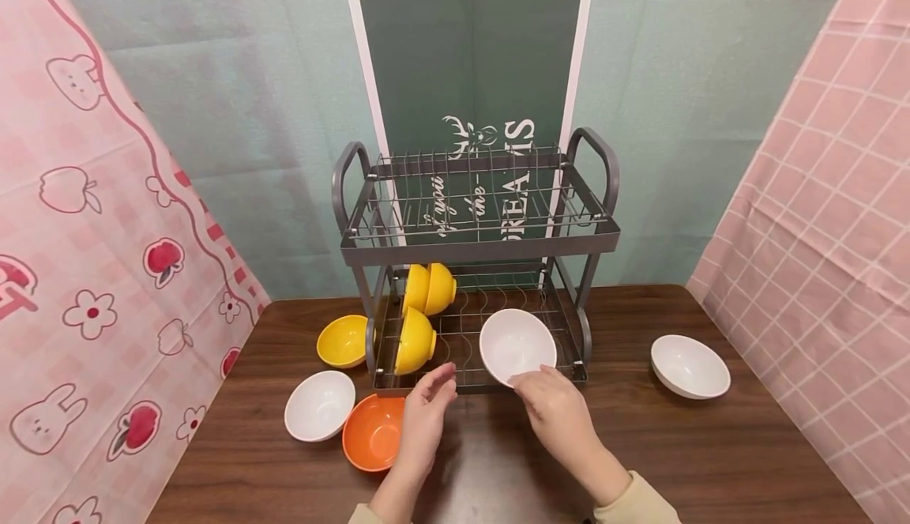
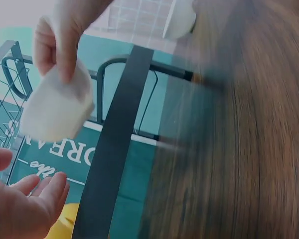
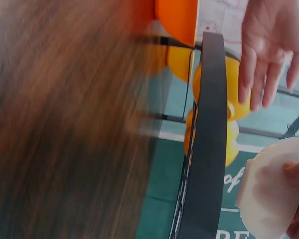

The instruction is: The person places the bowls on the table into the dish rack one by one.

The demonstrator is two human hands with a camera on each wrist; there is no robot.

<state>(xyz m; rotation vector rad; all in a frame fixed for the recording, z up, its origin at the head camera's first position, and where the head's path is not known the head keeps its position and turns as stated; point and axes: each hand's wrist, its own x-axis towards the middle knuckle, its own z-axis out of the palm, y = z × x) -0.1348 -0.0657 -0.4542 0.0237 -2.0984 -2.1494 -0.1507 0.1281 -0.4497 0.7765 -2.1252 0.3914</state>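
Observation:
My right hand (image 1: pixel 562 421) pinches the rim of a white bowl (image 1: pixel 517 344), its inside facing the head camera, in front of the lower shelf of the dark dish rack (image 1: pixel 479 254). In the right wrist view the thumb lies on the outside of that bowl (image 3: pixel 271 189). My left hand (image 1: pixel 426 413) holds nothing, its fingers loosely spread near the rack's lower front edge; the left wrist view shows the palm (image 2: pixel 25 204) turned up. Beside it, a yellow bowl (image 1: pixel 414 342) stands on edge in the lower shelf, with two more yellow bowls (image 1: pixel 429 289) behind.
An orange bowl (image 1: pixel 371 435) lies partly behind my left hand. Left of the rack are a white bowl (image 1: pixel 320 406) and a yellow bowl (image 1: pixel 343 341). Another white bowl (image 1: pixel 690 367) sits at the right on the wooden table (image 1: pixel 718 453). The rack's wire upper shelf (image 1: pixel 469 196) stands above.

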